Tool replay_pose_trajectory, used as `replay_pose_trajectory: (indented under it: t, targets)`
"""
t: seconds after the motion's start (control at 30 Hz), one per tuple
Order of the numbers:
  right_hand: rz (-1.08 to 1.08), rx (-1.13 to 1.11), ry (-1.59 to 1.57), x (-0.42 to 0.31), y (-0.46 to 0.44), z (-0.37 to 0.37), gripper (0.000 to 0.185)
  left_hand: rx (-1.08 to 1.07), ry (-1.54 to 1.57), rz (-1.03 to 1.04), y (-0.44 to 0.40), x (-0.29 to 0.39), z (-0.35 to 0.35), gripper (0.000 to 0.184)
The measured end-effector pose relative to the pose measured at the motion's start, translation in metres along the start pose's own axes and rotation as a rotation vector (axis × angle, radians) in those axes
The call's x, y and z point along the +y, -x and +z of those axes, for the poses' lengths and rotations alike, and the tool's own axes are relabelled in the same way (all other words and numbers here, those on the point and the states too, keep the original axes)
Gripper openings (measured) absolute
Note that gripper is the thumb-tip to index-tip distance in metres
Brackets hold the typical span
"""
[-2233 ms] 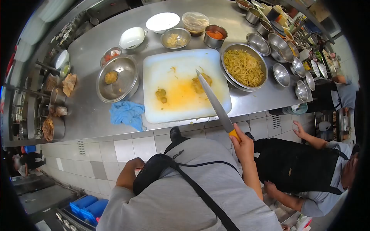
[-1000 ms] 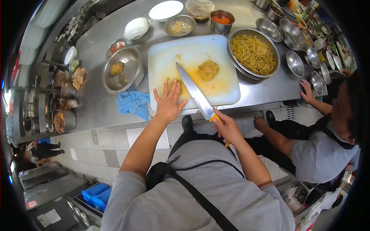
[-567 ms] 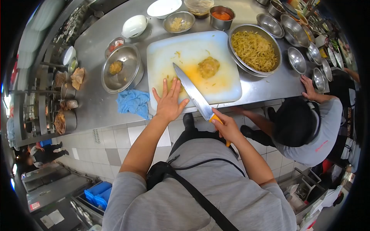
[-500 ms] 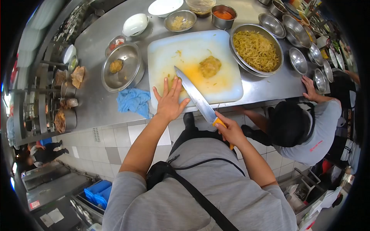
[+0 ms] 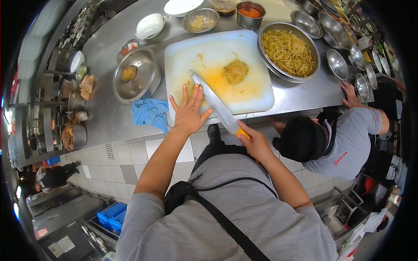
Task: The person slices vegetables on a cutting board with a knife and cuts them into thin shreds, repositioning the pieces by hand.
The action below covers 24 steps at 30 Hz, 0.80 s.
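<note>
A white cutting board (image 5: 257, 93) lies on the steel counter, stained yellow in the middle. My left hand (image 5: 190, 115) rests flat at its near left part, fingers spread. A little yellow-green food shows beside those fingers; what lies under the palm is hidden. My right hand (image 5: 254, 141) is wrapped round the orange handle of a large kitchen knife (image 5: 220, 105). Its blade slants up and left across the board, its tip just beyond my left fingertips. A flattened clump of yellow-green shredded food (image 5: 236, 71) sits right of the blade.
Left of the board stand a steel bowl (image 5: 150, 82) with a yellowish lump in it and a crumpled blue cloth (image 5: 149, 114). A bowl of yellow-green shreds (image 5: 288, 53) touches the right side. Behind are a pot of orange food (image 5: 251, 14) and several bowls. A co-worker (image 5: 344, 143) leans in at right.
The knife has slid a little left and away from me, its tip passing my left fingertips. My left hand stays nearly in place. The co-worker's head has shifted left and slightly down.
</note>
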State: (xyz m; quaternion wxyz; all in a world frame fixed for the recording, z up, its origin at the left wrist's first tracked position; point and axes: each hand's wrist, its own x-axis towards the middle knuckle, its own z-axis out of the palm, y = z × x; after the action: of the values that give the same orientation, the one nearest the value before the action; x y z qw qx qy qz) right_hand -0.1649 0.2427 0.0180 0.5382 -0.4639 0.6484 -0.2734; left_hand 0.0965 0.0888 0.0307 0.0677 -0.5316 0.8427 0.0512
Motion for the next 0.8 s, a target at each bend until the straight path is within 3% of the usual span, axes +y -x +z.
replay_pose_trajectory:
  t: [0.3, 0.57, 0.7, 0.8]
  targets:
    - [0.064, 0.010, 0.027, 0.000, 0.034, -0.012, 0.054, 0.033, 0.028, -0.071, 0.001, 0.009, 0.008, 0.097]
    - [-0.070, 0.036, 0.022, -0.027, -0.024, 0.014, 0.052, -0.036, 0.062, -0.110, 0.002, 0.017, -0.004, 0.100]
    - [0.006, 0.030, 0.024, -0.032, -0.020, 0.008, 0.053, -0.058, 0.084, -0.142, 0.002, 0.019, -0.007, 0.100]
    - [-0.128, 0.018, 0.134, -0.010, 0.003, -0.009, 0.055, -0.038, 0.100, -0.156, -0.001, 0.015, -0.007, 0.098]
